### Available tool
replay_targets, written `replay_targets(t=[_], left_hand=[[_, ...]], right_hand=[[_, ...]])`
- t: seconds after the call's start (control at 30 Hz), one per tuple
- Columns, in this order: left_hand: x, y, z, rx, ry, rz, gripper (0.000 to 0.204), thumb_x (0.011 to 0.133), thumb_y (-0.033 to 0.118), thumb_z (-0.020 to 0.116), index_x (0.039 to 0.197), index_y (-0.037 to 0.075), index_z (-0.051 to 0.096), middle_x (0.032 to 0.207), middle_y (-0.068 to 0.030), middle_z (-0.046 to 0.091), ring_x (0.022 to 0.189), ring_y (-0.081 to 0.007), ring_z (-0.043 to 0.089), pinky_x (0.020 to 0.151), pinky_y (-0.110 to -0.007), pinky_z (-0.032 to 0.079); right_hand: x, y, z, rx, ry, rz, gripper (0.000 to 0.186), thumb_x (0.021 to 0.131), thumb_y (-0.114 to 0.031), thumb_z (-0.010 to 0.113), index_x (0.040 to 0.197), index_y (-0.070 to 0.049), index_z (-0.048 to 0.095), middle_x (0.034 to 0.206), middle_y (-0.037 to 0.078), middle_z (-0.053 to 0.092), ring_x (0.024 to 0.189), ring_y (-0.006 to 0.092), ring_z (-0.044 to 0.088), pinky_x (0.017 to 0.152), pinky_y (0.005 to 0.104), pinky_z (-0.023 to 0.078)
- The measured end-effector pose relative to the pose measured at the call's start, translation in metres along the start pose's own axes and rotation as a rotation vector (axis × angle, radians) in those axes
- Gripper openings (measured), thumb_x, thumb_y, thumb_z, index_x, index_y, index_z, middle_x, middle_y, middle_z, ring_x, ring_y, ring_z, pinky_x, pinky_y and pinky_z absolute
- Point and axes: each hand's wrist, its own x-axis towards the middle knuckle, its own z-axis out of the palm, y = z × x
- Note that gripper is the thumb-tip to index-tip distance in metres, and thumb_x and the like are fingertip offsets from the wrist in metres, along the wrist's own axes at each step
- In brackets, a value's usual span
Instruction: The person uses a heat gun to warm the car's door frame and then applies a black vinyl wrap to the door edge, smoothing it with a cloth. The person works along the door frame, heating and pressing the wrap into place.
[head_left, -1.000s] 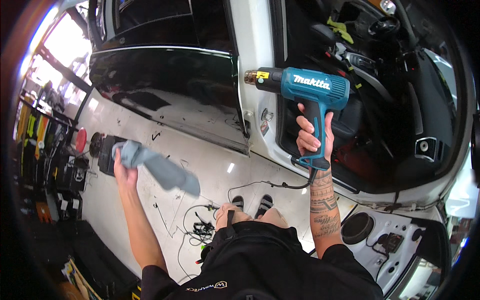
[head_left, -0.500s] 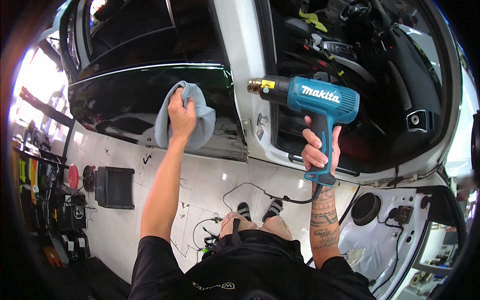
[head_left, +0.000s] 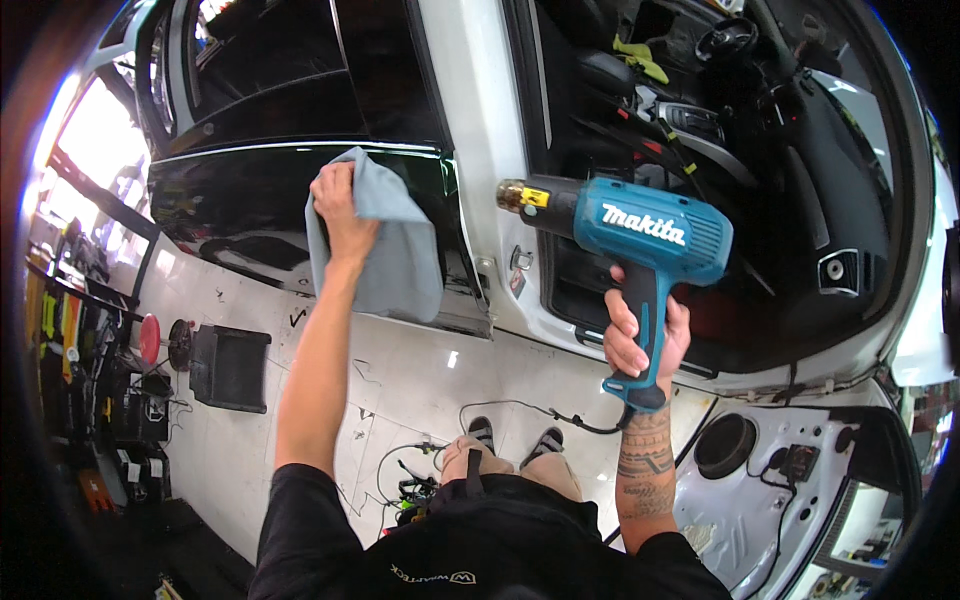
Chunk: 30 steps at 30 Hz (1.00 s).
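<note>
My left hand (head_left: 343, 212) grips a light grey-blue cloth (head_left: 398, 245) against a glossy dark green-black car door (head_left: 240, 205). Most of the cloth hangs loose to the right of the fingers. In my right hand (head_left: 640, 330) is a teal and black heat gun (head_left: 650, 225), held by its handle. Its metal nozzle points left toward the white door pillar (head_left: 490, 130) and appears apart from it. A black power cord (head_left: 575, 418) runs from the handle's base down to the floor.
The open front doorway shows a black seat and dashboard (head_left: 840, 190). A stripped white door panel (head_left: 760, 490) stands at the lower right. On the tiled floor sit a black stool-like box (head_left: 230, 368) and green-black equipment (head_left: 415, 488). Tool shelves (head_left: 75, 340) line the left.
My left hand has shifted slightly left, and the cloth now hangs more spread out to the right. The heat gun sits a little lower and farther right in view.
</note>
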Motion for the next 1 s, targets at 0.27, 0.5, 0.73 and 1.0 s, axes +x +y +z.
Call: replay_targets(t=[0.27,0.5,0.73,1.0], left_hand=[[0.007,0.055,0.038,-0.016,0.082,-0.501,0.109,0.067,0.070,0.076,0.142,0.007,0.028,0.155,-0.0269,0.011,0.145,-0.0441,0.008,0.110,-0.066,0.013],[0.015,0.062,0.028,-0.097,-0.037,-0.607,0.135,0.064,0.073,0.077,0.155,0.005,0.003,0.159,-0.0310,-0.006,0.148,-0.0462,-0.009,0.109,-0.074,0.003],[0.012,0.075,0.032,-0.111,-0.030,-0.574,0.134,0.065,0.072,0.077,0.156,0.004,0.004,0.159,-0.0313,-0.003,0.148,-0.0457,-0.008,0.109,-0.073,0.002],[0.007,0.077,0.033,-0.083,-0.041,-0.582,0.134,0.065,0.070,0.077,0.156,0.005,0.004,0.160,-0.0299,-0.002,0.149,-0.0430,-0.008,0.110,-0.071,0.001]], right_hand=[[-0.102,-0.030,-0.024,-0.154,0.289,-0.062,0.075,0.083,-0.031,0.055,0.142,0.008,0.029,0.086,0.016,0.049,0.048,0.0207,0.053,0.040,0.0307,0.046],[-0.196,-0.049,-0.062,-0.207,0.572,-0.056,0.070,0.083,-0.032,0.054,0.139,0.004,0.035,0.085,0.014,0.049,0.048,0.0200,0.051,0.042,0.0315,0.043],[-0.209,-0.062,-0.077,-0.153,0.653,-0.060,0.069,0.083,-0.032,0.053,0.140,0.004,0.036,0.084,0.014,0.050,0.049,0.0198,0.051,0.043,0.0311,0.043],[-0.190,-0.066,-0.095,-0.128,0.625,0.002,0.069,0.084,-0.031,0.053,0.140,0.005,0.036,0.084,0.014,0.050,0.050,0.0190,0.050,0.043,0.0302,0.044]])
